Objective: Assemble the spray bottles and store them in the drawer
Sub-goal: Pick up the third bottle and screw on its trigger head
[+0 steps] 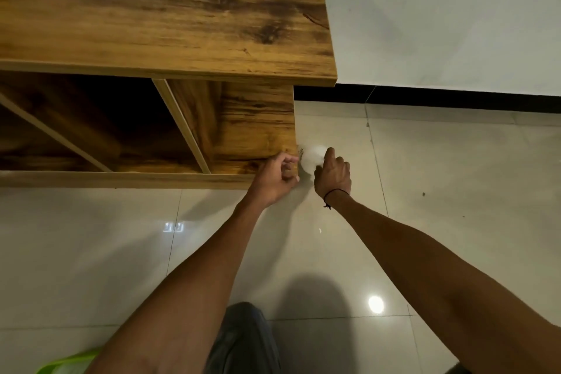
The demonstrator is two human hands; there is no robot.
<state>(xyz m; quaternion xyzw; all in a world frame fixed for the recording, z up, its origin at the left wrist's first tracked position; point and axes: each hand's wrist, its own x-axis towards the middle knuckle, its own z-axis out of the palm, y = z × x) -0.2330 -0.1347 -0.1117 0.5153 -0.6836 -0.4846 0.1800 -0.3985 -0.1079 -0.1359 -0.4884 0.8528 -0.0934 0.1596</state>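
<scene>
Glossy cream floor tiles (440, 179) below a white wall (440, 15) with a dark skirting strip (455, 96). One blurred white object (311, 158), presumably a spray bottle, low beside the bottom right corner of the wooden cabinet (170, 18), between two hands; no label or writing legible. Right hand (332, 174), with one black cord (335, 196) at the wrist, fingers curled on the object's right side; grip apparent, not certain through blur. Left hand (274, 177) loosely curled at the cabinet corner, fingertips just beside the object; contact not discernible. Open cabinet front divided by two pale partitions into compartments, interiors dark. Broad unobstructed floor to the right and toward the viewer. One green plastic edge (65, 363) at bottom left; grey trouser knee (243, 340) at bottom centre.
</scene>
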